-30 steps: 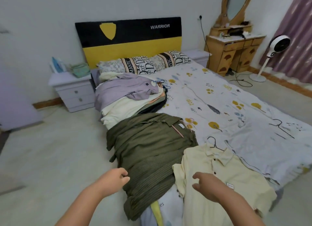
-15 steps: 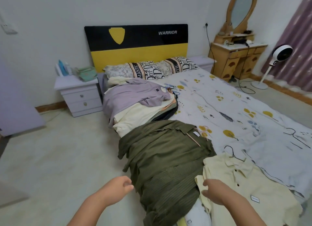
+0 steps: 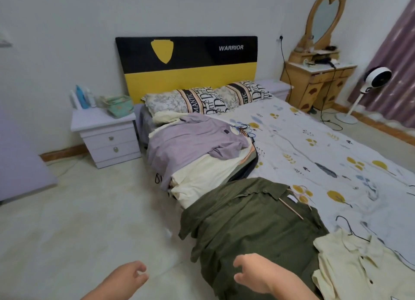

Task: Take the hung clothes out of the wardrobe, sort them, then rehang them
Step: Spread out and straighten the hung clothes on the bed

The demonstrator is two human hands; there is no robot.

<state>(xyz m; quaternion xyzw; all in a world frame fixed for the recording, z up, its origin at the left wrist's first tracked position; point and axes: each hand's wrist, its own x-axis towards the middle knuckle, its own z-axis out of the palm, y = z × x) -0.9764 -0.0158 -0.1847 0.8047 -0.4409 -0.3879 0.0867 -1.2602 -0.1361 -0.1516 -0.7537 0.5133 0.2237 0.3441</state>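
I see both hands loosely curled, holding nothing: right hand [image 3: 258, 275] over the green shirt [image 3: 251, 221] on the bed [image 3: 314, 147], left hand [image 3: 128, 279] beside it.

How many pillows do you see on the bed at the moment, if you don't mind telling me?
2. One pillow lies at the head of the bed, behind the clothes pile; the other pillow lies beside it, nearer the dressing table. More may be hidden behind the clothes.

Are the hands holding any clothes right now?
No. The left hand and right hand hold nothing; the right hovers over the green shirt.
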